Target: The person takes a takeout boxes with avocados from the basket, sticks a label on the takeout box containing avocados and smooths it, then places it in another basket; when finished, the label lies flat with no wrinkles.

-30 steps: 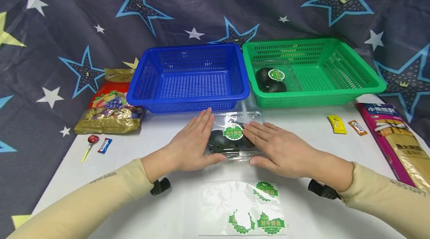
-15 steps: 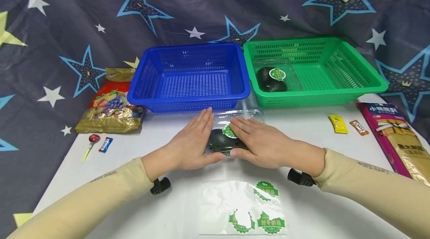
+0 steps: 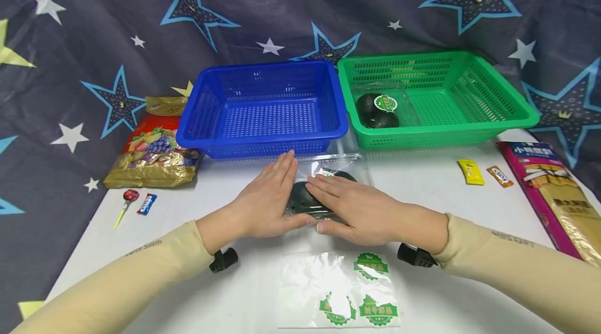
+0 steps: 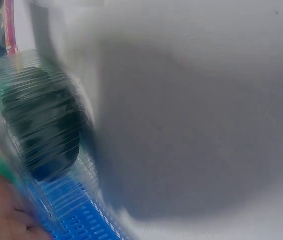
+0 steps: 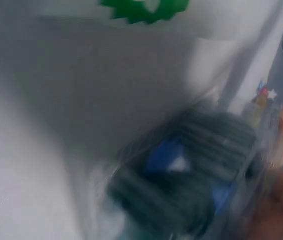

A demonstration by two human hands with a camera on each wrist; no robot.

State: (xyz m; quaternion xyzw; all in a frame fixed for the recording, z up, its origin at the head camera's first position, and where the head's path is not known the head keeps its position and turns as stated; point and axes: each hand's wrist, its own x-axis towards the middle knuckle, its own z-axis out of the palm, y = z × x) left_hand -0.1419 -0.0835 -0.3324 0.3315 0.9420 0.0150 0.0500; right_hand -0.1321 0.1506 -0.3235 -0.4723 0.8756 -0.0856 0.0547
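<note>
A clear plastic clamshell box (image 3: 354, 163) with dark, round fruit (image 3: 300, 199) inside lies on the table in front of the baskets. My left hand (image 3: 265, 199) rests along its left side, fingers straight. With fingers extended, my right hand (image 3: 368, 207) lies across the lid, covering most of a green and white round sticker (image 3: 324, 172). The left wrist view catches the box's ribbed side (image 4: 41, 130), with part of the left hand (image 4: 4, 205) beside it. Blurred in the right wrist view, dark fruit (image 5: 216, 145) shows through the plastic near my right hand.
A blue basket (image 3: 263, 142) and a green basket (image 3: 436, 138), which holds another fruit box (image 3: 375, 109), stand behind. A sticker sheet (image 3: 300, 292) lies in front. Left are a candy bag (image 3: 157, 151) and lollipop (image 3: 130, 195); right, a yellow candy (image 3: 471, 172) and purple packet (image 3: 540, 188).
My right hand has slid left across the lid, from the box's right part onto the sticker and towards my left hand. The left hand has stayed in place.
</note>
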